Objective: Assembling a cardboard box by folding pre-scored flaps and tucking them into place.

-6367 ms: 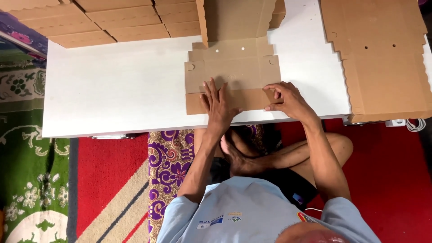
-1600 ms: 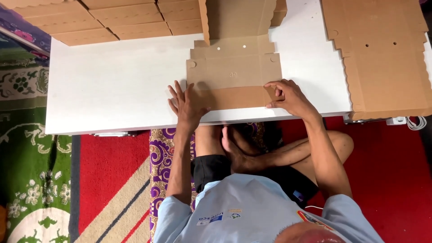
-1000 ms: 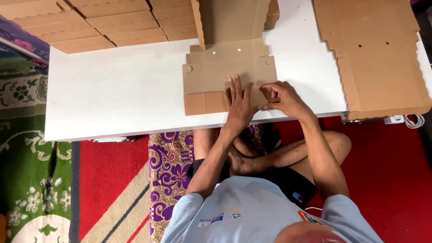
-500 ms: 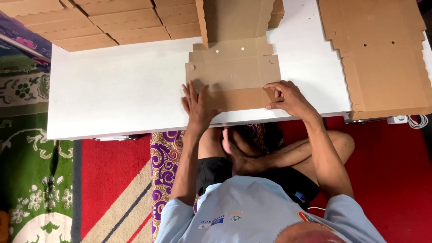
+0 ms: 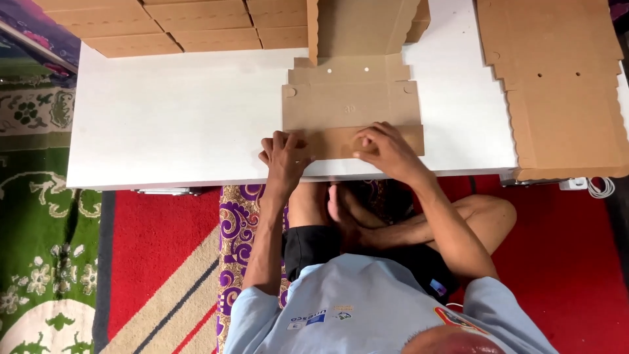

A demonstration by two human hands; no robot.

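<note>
Flat brown cardboard box blank (image 5: pixel 350 105), near flap folded, both hands pressing

Left hand (image 5: pixel 285 156) and right hand (image 5: pixel 385 145) press flat on the folded cardboard box blank's (image 5: pixel 350 105) near flap, on the white table (image 5: pixel 177 118).

We see a flat brown cardboard box blank (image 5: pixel 350 105) at the bench's (image 5: pixel 177 118) near edge, its rear flaps standing up at twelve o'clock. A stack of flat brown blanks (image 5: pixel 563 85) lies at two o'clock, overhanging the bench. Rows of folded brown cartons (image 5: pixel 170 23) line the far edge at eleven o'clock.
</note>
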